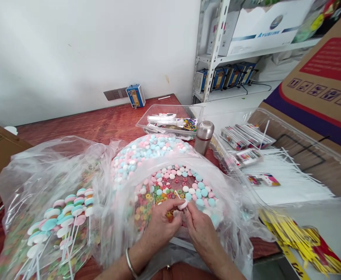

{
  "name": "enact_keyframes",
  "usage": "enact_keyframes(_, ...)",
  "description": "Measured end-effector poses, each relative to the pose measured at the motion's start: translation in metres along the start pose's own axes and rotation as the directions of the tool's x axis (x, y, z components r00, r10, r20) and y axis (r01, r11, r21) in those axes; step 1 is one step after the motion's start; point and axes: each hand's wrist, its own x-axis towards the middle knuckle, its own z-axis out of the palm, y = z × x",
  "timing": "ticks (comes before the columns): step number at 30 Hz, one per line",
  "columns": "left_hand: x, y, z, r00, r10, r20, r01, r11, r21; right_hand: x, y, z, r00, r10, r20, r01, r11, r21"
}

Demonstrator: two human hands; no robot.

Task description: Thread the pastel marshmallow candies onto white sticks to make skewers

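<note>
My left hand (164, 219) and my right hand (202, 228) meet low in the middle, fingertips pinched on one pale, round candy disc (182, 205). A short white stick (176, 193) pokes up beside the disc; whether it passes through cannot be told. Under my hands lies an open clear plastic bag (123, 210). In it are pink, white and blue candy discs (199, 186) and small coloured candy rings (147, 196). To the left, finished-looking stacks of discs and rings on white sticks (67, 217) rest on another plastic bag (21, 175).
Behind the bags stand a clear tub (141, 122) with packets and beads, and a steel flask (204, 136). At right, a large clear bin (310, 194) holds white sticks and packs. Yellow twist ties (293, 233) lie below it. Cardboard boxes (331, 70) and a metal shelf (217, 42) flank the table.
</note>
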Motion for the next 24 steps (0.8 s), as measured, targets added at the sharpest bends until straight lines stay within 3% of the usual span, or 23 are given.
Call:
enact_keyframes(3, -0.007, -0.01, -0.014, 0.997, -0.054, 0.062, 0.052, 0.998, 0.022, -0.001, 0.011, 0.002, 0.997, 0.067, 0.023, -0.071, 0.961, 0.268)
enact_keyframes(6, 0.006, -0.021, -0.033, 0.991, -0.089, -0.096, 0.102, 0.986, 0.135, 0.0, 0.018, -0.003, 0.973, 0.227, 0.037, -0.222, 0.886, 0.407)
enact_keyframes(7, 0.013, -0.024, -0.038, 0.988, -0.049, -0.147, 0.079, 0.974, 0.211, 0.0, 0.018, -0.006, 0.968, 0.249, 0.03, -0.24, 0.884, 0.401)
enact_keyframes(9, 0.029, -0.029, -0.044, 0.99, 0.05, -0.134, -0.001, 0.937, 0.349, 0.0, 0.017, -0.012, 0.972, 0.235, 0.011, -0.223, 0.908, 0.353)
enact_keyframes(13, 0.055, -0.028, -0.037, 0.988, 0.143, 0.054, -0.15, 0.842, 0.517, -0.003, 0.009, -0.021, 0.992, 0.123, -0.038, -0.117, 0.986, 0.121)
enact_keyframes(15, 0.064, -0.027, -0.027, 0.978, 0.153, 0.142, -0.207, 0.81, 0.548, -0.004, 0.007, -0.023, 0.995, 0.087, -0.049, -0.087, 0.996, 0.002)
enact_keyframes(19, 0.075, -0.026, -0.012, 0.945, 0.141, 0.296, -0.297, 0.751, 0.589, -0.004, 0.01, -0.023, 0.995, 0.091, -0.049, -0.094, 0.993, -0.07)
enact_keyframes(24, 0.078, -0.029, -0.01, 0.951, 0.104, 0.29, -0.25, 0.81, 0.53, -0.003, 0.014, -0.023, 0.995, 0.086, -0.05, -0.09, 0.993, -0.082)
